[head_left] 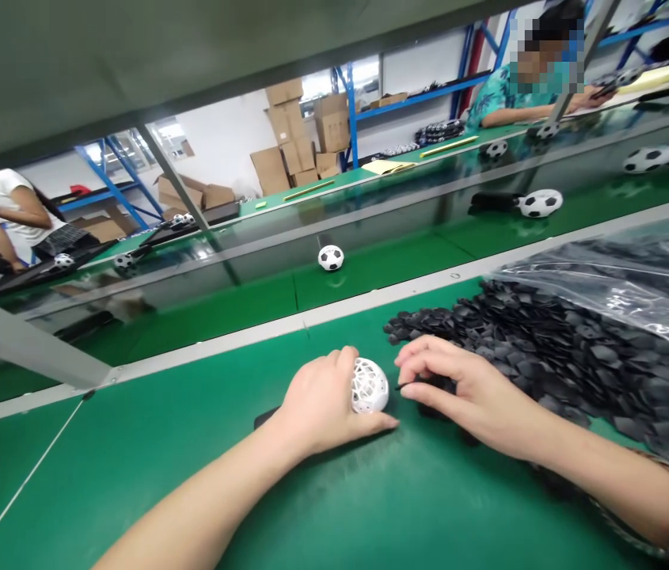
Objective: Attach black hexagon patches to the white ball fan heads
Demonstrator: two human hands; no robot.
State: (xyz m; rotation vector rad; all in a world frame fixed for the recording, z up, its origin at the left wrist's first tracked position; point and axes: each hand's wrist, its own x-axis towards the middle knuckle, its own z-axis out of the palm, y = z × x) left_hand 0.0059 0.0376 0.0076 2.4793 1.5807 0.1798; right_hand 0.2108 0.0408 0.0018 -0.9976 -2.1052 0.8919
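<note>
My left hand (319,404) is wrapped round a white lattice ball shell (368,385), which rests on the green table (132,451). Just to its right, my right hand (458,388) lies with fingers curled and pinched over small black pieces at the edge of a heap of black hexagonal pieces (572,356). What exactly the right fingers hold is hidden. A dark flat thing (266,417) shows under my left wrist.
A clear plastic bag (625,285) covers the back of the black heap. On the green conveyor beyond stand finished black-and-white balls (330,257), one more ball (540,203) to the right. Two other people sit across the line, at far left (7,210) and top right (512,91). Cardboard boxes (304,134) stand behind.
</note>
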